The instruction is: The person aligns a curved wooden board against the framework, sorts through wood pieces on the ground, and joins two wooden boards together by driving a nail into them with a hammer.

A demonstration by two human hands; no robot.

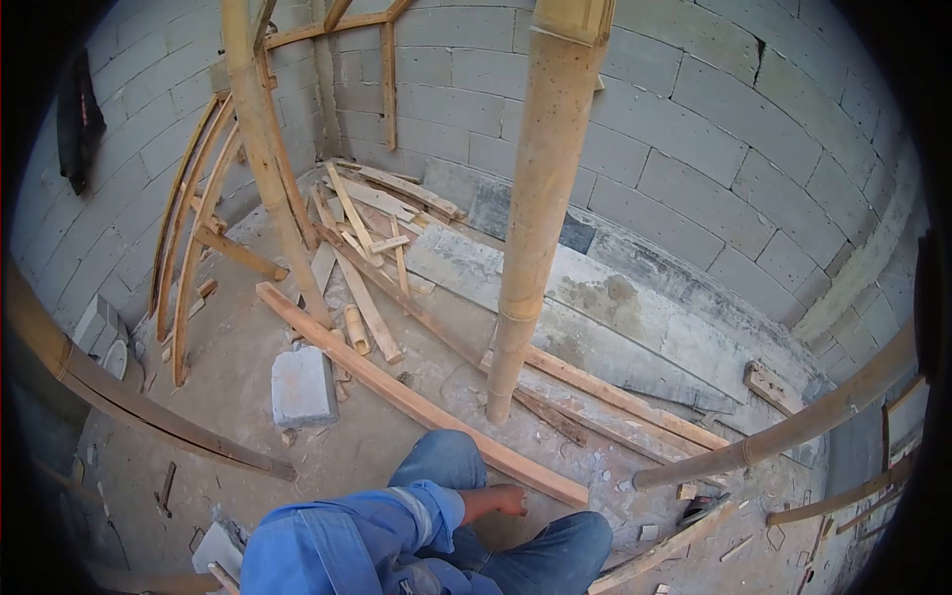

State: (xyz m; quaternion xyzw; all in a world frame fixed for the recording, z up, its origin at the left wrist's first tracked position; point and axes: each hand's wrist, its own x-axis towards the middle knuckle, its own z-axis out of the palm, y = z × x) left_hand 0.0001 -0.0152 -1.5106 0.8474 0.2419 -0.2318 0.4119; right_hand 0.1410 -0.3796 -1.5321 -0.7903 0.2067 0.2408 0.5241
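Note:
My left hand (510, 499) hangs between my bent knees, below a blue sleeve (436, 506) that is pushed up the forearm. Its fingers look curled closed, and whatever they may hold is hidden. Nearest to it is a long squared wooden beam (426, 392), which lies diagonally on the floor just past my knees, apart from the hand. My right hand is out of view.
Bamboo poles (540, 198) stand upright ahead, and others (793, 421) slant at the sides. Loose planks (372, 218) are heaped by the block wall (684, 129). A pale block (303, 387) sits left of the beam. Curved wooden frames (203, 228) lean at left.

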